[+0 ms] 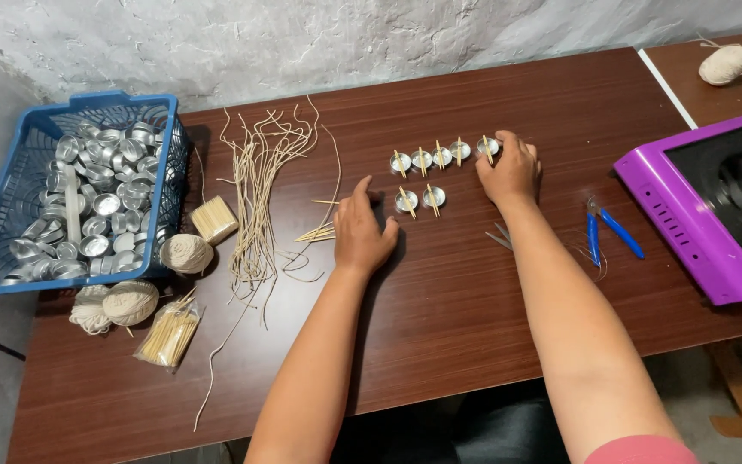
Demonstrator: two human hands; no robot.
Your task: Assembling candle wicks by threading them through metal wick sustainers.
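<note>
Several small round metal cups [430,159], each with wooden sticks laid across its top, stand in two rows on the brown wooden table [474,318]. My right hand [508,172] rests at the right end of the back row, its fingers on the last cup [488,146]. My left hand [362,228] lies palm down on the table, fingers reaching toward a few loose wooden sticks [319,230], just left of the front cups [406,201]. I cannot see anything held inside either palm.
A blue plastic basket [10,275] full of empty metal cups sits at the far left. Cut string pieces [255,189], twine balls [186,253], stick bundles [169,333], blue pliers [607,230], a purple stove [697,215] lie around.
</note>
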